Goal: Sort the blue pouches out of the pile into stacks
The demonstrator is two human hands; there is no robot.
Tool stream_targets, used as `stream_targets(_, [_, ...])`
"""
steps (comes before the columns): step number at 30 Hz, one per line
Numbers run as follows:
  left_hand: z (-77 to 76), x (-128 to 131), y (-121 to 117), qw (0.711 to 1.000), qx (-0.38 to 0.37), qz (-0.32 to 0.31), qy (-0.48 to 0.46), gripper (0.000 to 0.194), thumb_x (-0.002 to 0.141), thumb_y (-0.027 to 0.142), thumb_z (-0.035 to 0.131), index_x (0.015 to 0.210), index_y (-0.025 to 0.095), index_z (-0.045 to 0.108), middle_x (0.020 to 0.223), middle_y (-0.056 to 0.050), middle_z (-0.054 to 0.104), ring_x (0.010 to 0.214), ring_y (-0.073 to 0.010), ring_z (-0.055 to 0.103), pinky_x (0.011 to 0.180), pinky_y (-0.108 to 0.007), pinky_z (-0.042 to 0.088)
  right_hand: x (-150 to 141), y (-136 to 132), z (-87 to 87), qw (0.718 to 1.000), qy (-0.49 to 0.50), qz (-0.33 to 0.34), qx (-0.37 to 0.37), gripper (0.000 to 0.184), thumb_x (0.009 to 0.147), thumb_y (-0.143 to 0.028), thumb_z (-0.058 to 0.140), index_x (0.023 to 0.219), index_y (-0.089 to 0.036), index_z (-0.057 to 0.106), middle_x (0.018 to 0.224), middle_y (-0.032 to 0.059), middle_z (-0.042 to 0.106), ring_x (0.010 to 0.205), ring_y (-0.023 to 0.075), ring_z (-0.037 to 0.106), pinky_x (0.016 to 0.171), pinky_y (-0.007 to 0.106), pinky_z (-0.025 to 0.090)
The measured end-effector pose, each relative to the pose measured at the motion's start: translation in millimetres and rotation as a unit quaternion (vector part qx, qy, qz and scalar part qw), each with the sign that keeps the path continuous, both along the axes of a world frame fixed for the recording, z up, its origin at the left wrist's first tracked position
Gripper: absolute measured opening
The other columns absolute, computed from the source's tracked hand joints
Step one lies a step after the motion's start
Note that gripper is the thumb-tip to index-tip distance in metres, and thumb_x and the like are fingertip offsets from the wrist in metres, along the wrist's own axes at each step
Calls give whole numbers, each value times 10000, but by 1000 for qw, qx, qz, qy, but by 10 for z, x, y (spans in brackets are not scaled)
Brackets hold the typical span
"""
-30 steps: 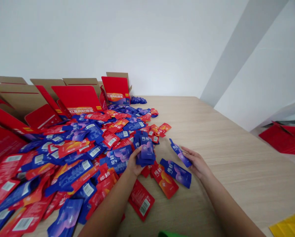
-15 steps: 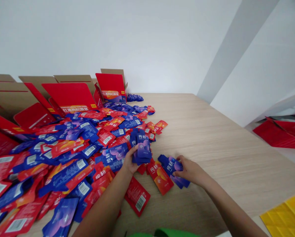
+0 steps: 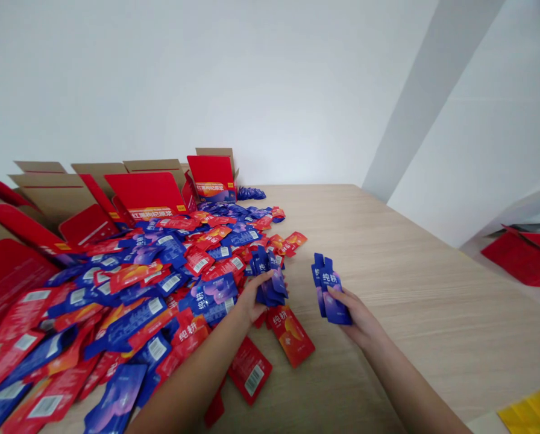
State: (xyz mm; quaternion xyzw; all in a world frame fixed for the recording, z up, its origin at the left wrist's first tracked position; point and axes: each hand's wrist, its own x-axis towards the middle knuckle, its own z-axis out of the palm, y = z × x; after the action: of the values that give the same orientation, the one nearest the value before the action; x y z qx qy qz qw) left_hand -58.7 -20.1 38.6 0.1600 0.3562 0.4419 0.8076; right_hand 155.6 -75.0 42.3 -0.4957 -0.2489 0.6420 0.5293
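Note:
My left hand (image 3: 252,296) is closed around a small stack of blue pouches (image 3: 276,283), just above the right edge of the heap. In my right hand (image 3: 354,313) are a couple of overlapping blue pouches (image 3: 328,292), held upright with the thumb across the front one. White characters and purple round shapes mark their fronts. On the table between my forearms lie a red pouch with orange print (image 3: 292,337) and a red pouch with its barcode up (image 3: 251,369). Part of the left-hand stack is hidden by my fingers.
A broad heap of mixed red and blue pouches (image 3: 161,283) covers the table's left side. Behind it stand open red cartons (image 3: 146,193) with raised flaps. A red bag (image 3: 518,256) lies at the far right, and something yellow (image 3: 532,413) at the lower right corner.
My right hand has picked up the blue pouches from the table and tilted them upright. The left hand's stack has turned and fanned slightly. The camera view has shifted a little.

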Motion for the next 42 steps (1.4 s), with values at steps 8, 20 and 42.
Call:
stream_targets(8, [185,376,-217,997,59,11,43,209,669,156,708,871,117,671,755,-55,716,598,-158,654,646,-271,524,-536,126,-17,990,136,17,38,293,708,-379,674,935,-197,647,876,32,724,806,201,673,786,343,532])
stream_targets(20, [43,529,-165,941,276,82,178,208,635,114,727,828,184,693,877,-39,660,1063,-244,523,989,-297,324,-283,-28,-140,983,108,127,75,427,669,-446,699,1018,-213,620,1008,66,710,965,249,654,838,396,516])
stream_targets(42, [-424,810,318,966,204,-57,150,699,396,-72,460,1003,225,638,673,44,633,638,-161,528,526,-212,371,268,579,-588,907,-293,44,301,737,634,-319,747,1261,-226,371,1193,101,553,1110,247,540,981,441,397])
